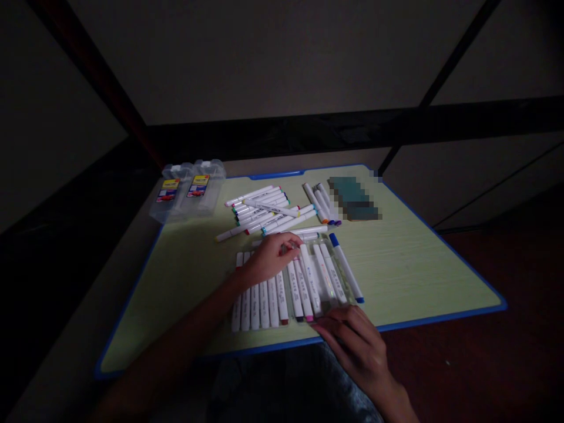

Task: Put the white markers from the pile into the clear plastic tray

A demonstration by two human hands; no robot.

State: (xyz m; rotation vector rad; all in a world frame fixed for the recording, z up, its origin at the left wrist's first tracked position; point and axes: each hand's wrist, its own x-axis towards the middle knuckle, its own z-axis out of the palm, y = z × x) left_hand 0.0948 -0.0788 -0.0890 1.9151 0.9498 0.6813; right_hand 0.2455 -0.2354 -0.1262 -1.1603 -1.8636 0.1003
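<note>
Low on the table, a clear plastic tray [324, 306] holds a row of white markers [264, 302]. My left hand [272, 258] reaches over the row, its fingers curled and closed at the upper end of one white marker [309, 279]. My right hand [356, 338] is bent over the tray's near edge, its fingertips drawn together by the lower end of that marker. What those fingertips grip is hidden. Gaps show between some markers on the tray's right side. A blue-capped marker [346, 267] lies along the tray's right edge.
A loose pile of markers [268, 208] lies beyond the tray, with several more [319, 200] to its right. Two clear plastic cases [187, 191] stand at the table's far left corner. A pixelated greenish object [355, 198] lies far right. The table [418, 270] has a blue rim.
</note>
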